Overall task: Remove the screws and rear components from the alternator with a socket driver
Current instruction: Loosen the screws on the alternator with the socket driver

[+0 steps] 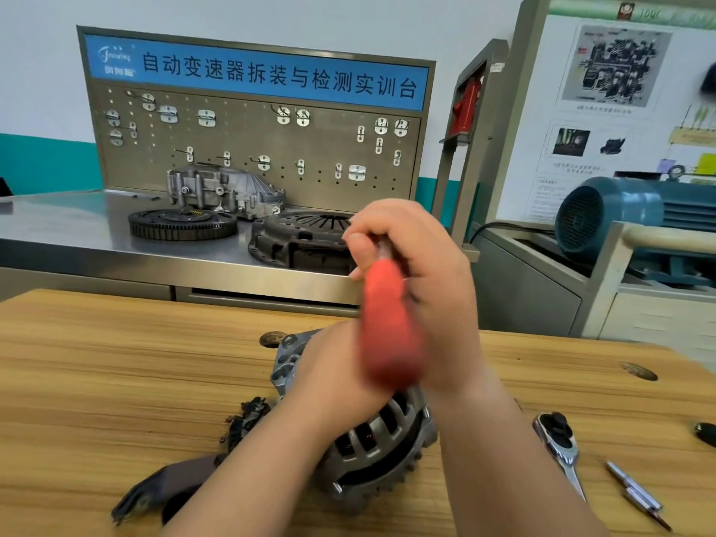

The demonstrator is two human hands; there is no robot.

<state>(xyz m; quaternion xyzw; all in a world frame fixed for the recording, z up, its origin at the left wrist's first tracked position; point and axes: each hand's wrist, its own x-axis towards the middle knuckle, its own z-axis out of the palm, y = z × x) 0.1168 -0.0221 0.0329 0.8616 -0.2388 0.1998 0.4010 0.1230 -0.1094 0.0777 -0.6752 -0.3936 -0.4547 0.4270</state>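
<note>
Closest to me, both bare forearms come in low over the wooden surface (116,362). The alternator (383,436) sits right in the middle of it, tipped on its side with the vented housing facing up.

The left hand (333,370) is planted on top of the alternator, wrist bent down. Its fingers are hidden behind the tool, so I honestly can't tell whether they're gripping or just lying flat.

The right hand (418,265) is raised above it with the fingers curled tight round the top of the socket driver (391,335) and the thumb tucked along the side. The red handle is blurry and points down toward the alternator. The tip is out of sight.

- Left of the alternator: a little heap of black bits (248,416) and a dark glove (166,486), I think.
- Off to the right: a ratchet (558,439) and a couple of slim metal bits (635,494).

Further back there's a steel surface (77,226) carrying a toothed flywheel (182,223), a clutch cover (298,242) and an aluminium housing (224,188). Behind those is a pegboard (255,149) full of hooks with a blue sign on top. A blue-green motor (612,215) sits far right.
</note>
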